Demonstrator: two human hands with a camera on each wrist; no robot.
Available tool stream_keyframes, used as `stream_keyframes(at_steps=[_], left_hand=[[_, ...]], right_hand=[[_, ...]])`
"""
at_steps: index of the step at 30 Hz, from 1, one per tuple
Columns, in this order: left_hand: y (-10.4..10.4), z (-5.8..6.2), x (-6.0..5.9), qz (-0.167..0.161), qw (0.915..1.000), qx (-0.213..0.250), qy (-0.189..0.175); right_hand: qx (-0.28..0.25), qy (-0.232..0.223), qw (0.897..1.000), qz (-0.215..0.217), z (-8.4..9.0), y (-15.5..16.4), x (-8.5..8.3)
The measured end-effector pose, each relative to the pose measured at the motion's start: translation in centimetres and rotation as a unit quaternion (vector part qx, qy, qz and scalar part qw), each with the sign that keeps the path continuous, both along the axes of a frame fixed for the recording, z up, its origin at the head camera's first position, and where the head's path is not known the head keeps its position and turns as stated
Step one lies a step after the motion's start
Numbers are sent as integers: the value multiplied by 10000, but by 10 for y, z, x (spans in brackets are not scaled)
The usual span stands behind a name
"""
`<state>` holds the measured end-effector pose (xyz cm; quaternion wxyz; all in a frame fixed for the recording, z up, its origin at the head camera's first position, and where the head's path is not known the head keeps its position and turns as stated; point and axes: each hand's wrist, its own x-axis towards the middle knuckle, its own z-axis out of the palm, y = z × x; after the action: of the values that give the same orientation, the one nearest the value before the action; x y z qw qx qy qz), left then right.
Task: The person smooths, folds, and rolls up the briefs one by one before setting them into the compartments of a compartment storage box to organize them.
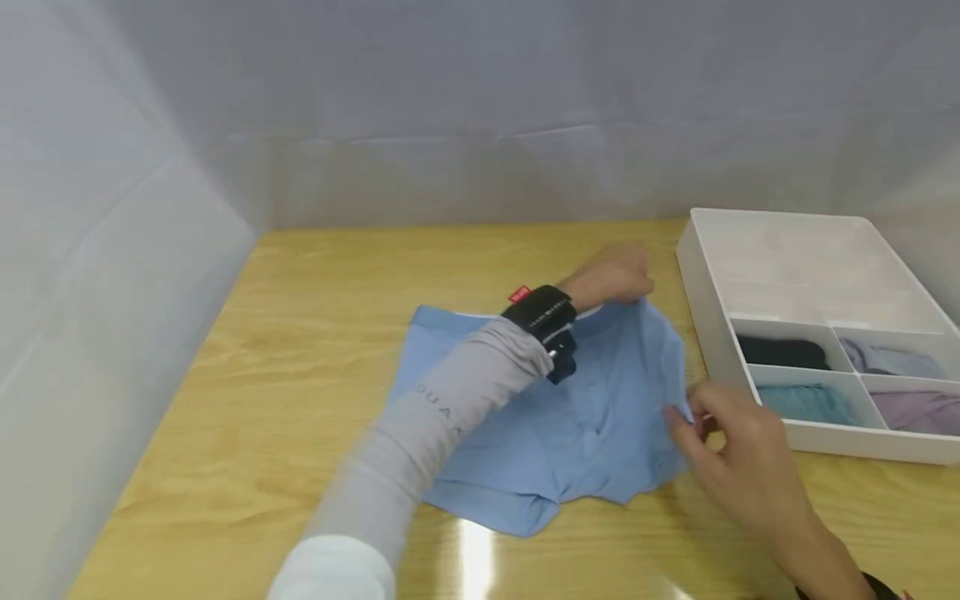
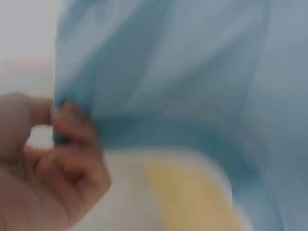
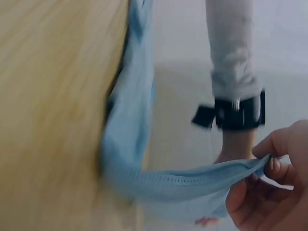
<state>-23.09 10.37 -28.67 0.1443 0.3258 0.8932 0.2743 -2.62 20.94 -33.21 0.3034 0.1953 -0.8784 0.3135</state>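
Light blue underpants (image 1: 487, 450) lie spread on the table, their right side raised. My left hand (image 1: 611, 273) reaches across them and grips the upper right corner at the waistband. In the left wrist view, blurred, the left hand's curled fingers (image 2: 77, 139) hold a bunch of the blue cloth. My right hand (image 1: 742, 450) pinches the right edge lower down between thumb and fingers. The right wrist view shows this right hand (image 3: 274, 178) holding a stitched edge of the underpants (image 3: 183, 180), stretched out and lifted off the wood.
At the right stands a white divided box (image 1: 712, 333). Its near compartments hold folded cloth: a black piece (image 1: 783, 352), a grey-blue piece (image 1: 896, 360), a teal piece (image 1: 806, 404) and a purple piece (image 1: 918, 412). White sheeting (image 1: 480, 175) walls the wooden table (image 1: 300, 333) behind and left.
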Motion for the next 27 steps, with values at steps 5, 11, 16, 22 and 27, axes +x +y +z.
stream_keyframes(at_steps=[5, 11, 16, 22, 27], left_hand=[[-80, 16, -25, -449, 9925, 178, -1122], [-172, 8, -38, -887, 9874, -553, -1185], [-206, -11, -37, -793, 9782, -1326, -1384], [-210, -34, -35, -752, 9896, -1182, -328], [-202, -40, -36, -463, 9971, -453, 388]], right_hand=[[440, -112, 9874, 1518, 18, -79, -20], [1830, -679, 9610, 1957, 9, -178, -42], [2724, -1152, 9348, 1968, -12, -223, -50], [3066, -1362, 9253, 1769, -23, -234, -55], [2762, -1772, 9171, 2263, -8, -211, -61]])
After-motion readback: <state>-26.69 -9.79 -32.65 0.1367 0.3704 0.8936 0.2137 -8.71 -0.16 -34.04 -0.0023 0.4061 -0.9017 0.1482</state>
